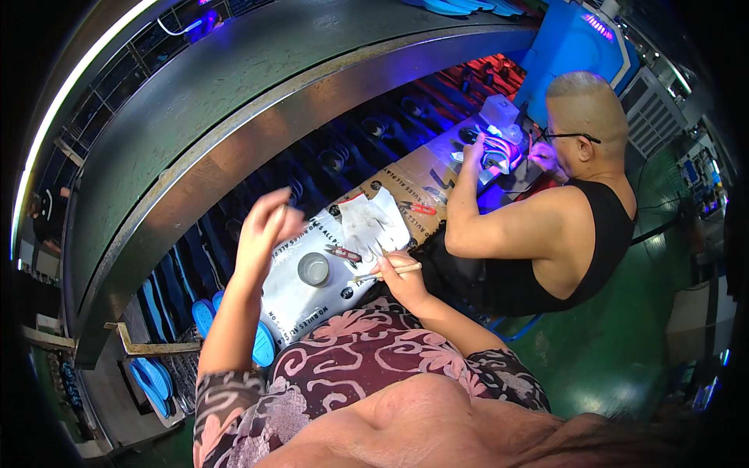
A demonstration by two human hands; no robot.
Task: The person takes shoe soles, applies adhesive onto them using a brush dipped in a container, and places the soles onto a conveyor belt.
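Observation:
My left hand (269,221) is raised above the left side of the white printed sheet (290,303), fingers loosely bent and apart, slightly blurred, with nothing visible in them. In my right hand (402,279) is a thin brush (407,268) with a pale wooden handle, its tip pointing left over the sheet. Left of that tip stands a round grey cup (314,269). Red-handled thread snips (343,253) lie between the cup and a crumpled, stained white cloth or paper (376,220). What is inside the cup is hard to make out.
To my right a seated co-worker (581,226) in a black top handles a lit shoe-like piece (501,152). More red snips (419,208) lie on brown cardboard (425,175). A metal-edged conveyor (257,101) arches across the far side. Blue sole-shaped pieces (264,343) lie at left.

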